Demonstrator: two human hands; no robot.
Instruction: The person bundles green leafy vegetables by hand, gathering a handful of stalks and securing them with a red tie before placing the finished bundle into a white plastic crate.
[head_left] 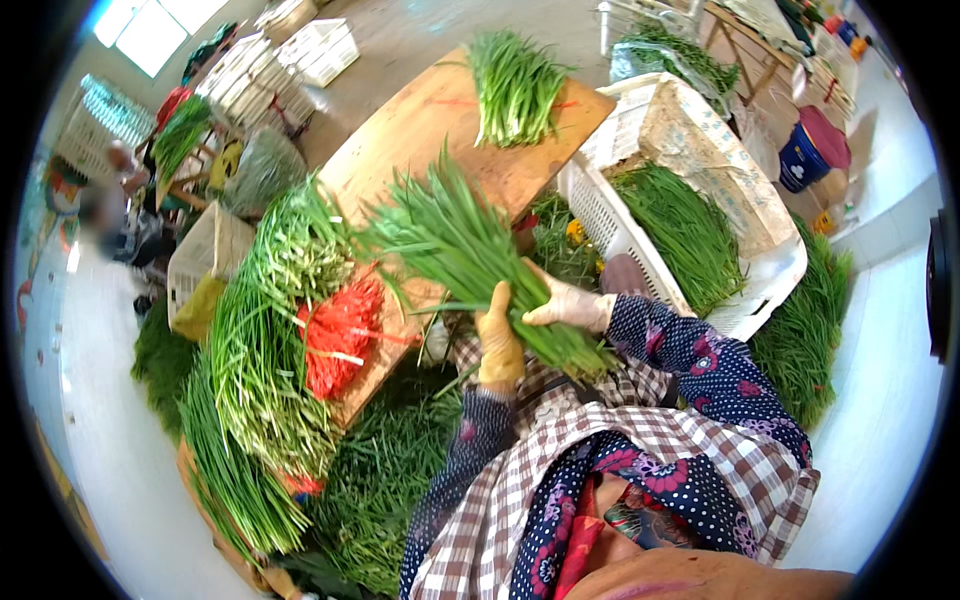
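Both of my gloved hands grip a thick bunch of garlic chives point(450, 235) above my lap. Its leaf tips point up and left over the wooden board point(400, 115), and its pale stem ends slant down to the right. My left hand point(499, 345), in a yellowish glove, is closed around the near side of the bunch, thumb upward. From the other side my right hand point(568, 303), in a paler glove, clasps it near the stems. A tuft of red plastic ties point(342, 335) lies on the board left of my hands, against a heap of loose chives point(265, 395).
Another chive bunch point(515, 90) lies at the board's far end. On the right stands a white plastic crate point(640, 245) with chives inside. Loose greens point(385, 480) cover the floor by my left forearm. A blue bucket point(800, 158) stands far right; another person point(125, 215) sits far left.
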